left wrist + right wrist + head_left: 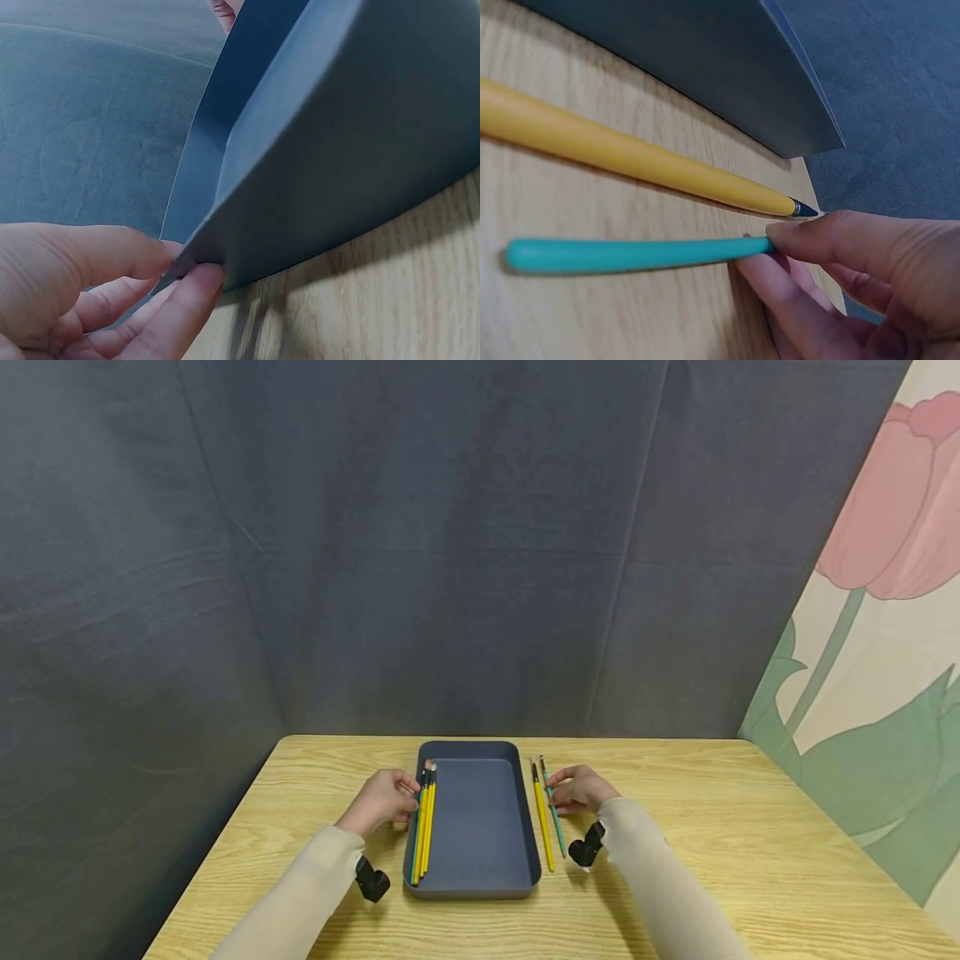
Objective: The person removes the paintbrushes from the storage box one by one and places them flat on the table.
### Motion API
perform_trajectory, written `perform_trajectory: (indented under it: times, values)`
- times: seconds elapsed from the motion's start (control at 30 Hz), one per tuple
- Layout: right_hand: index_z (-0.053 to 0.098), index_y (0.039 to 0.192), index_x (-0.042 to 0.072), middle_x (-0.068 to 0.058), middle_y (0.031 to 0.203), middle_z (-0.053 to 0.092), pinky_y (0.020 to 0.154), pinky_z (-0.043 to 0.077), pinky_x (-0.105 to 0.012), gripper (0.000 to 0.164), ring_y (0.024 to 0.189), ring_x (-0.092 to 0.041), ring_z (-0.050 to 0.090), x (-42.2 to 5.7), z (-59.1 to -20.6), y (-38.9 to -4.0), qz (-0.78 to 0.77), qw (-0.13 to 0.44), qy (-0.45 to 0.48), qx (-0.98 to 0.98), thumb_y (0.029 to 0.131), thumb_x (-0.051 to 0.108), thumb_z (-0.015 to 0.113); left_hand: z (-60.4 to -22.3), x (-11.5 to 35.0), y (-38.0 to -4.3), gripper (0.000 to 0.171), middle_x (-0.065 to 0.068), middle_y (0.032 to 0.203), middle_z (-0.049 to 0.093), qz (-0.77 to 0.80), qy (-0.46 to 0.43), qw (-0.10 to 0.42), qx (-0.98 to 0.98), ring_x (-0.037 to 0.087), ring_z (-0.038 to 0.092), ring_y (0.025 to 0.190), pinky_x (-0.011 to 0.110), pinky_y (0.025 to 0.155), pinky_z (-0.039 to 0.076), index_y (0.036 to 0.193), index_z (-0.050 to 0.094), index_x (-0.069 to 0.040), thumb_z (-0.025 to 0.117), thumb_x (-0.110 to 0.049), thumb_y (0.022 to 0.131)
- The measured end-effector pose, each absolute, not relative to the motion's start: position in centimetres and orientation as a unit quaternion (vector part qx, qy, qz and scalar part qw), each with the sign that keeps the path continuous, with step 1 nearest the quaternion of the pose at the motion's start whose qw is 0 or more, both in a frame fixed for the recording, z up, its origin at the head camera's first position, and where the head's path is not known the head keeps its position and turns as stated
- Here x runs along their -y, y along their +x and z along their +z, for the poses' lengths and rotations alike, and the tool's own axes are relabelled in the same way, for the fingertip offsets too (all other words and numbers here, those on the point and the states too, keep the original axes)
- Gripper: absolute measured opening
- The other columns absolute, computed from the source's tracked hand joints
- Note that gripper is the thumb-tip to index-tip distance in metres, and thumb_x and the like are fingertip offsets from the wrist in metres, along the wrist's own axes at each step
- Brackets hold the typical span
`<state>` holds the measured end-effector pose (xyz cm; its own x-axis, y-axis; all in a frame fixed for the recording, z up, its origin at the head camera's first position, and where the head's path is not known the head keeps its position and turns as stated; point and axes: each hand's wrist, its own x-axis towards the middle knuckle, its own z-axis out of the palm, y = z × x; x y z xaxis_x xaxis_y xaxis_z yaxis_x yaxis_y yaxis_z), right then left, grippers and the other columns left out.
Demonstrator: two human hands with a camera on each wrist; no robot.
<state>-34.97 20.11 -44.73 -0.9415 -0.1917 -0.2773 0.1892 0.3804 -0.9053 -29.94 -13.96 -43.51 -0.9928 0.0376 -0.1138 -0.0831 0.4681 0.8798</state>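
A dark grey rectangular tray [483, 827] lies on the table. My left hand [386, 797] pinches its left rim between thumb and fingers, as the left wrist view shows up close. To the right of the tray, my right hand [583, 788] holds a teal paintbrush [630, 254] between thumb and fingertips, its rounded handle end pointing back toward me. A yellow paintbrush [543, 818] lies between that brush and the tray wall. Inside the tray, two yellow paintbrushes [429, 823] and a teal paintbrush [416, 839] lie lengthwise along the left wall.
The light wooden table [712, 860] extends to both sides of the tray. A dark grey curtain [465, 568] hangs behind it, and a cloth with a tulip pattern [885, 693] is at the right. Small black wrist cameras [587, 845] sit on both sleeves.
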Motion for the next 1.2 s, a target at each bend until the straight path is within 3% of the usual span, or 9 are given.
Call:
perform_trajectory:
  times: [0.63, 1.07, 1.2]
  values:
    - [0.06, 0.107, -0.008, -0.017, 0.08, 0.067, 0.053, 0.054, -0.024, 0.029, 0.051, -0.01, 0.057, -19.0, -44.7, -35.0, -0.535, 0.151, 0.045, -0.83, 0.079, -0.014, 0.066, -43.4, 13.9, -29.8, 0.026, 0.012, 0.084, 0.06, 0.517, -0.012, 0.058, -0.854, 0.018, 0.059, 0.065, 0.035, 0.062, 0.058, 0.103, 0.062, 0.005, 0.066, 0.01, 0.078]
    - [0.062, 0.106, -0.008, -0.009, 0.076, 0.065, 0.055, 0.055, -0.024, 0.029, 0.051, -0.009, 0.058, -19.0, -44.5, -35.0, -0.52, 0.155, 0.049, -0.838, 0.078, -0.013, 0.069, -43.4, 13.9, -29.8, 0.026, 0.012, 0.085, 0.06, 0.517, -0.017, 0.059, -0.854, 0.018, 0.059, 0.066, 0.035, 0.062, 0.058, 0.103, 0.062, 0.005, 0.066, 0.01, 0.078]
    - [0.061, 0.107, -0.008, -0.012, 0.076, 0.067, 0.055, 0.055, -0.024, 0.028, 0.052, -0.009, 0.058, -19.0, -44.5, -35.0, -0.522, 0.156, 0.045, -0.837, 0.079, -0.012, 0.067, -43.3, 13.9, -29.8, 0.026, 0.012, 0.084, 0.059, 0.514, -0.019, 0.061, -0.855, 0.018, 0.059, 0.066, 0.035, 0.062, 0.058, 0.103, 0.062, 0.004, 0.066, 0.01, 0.078]
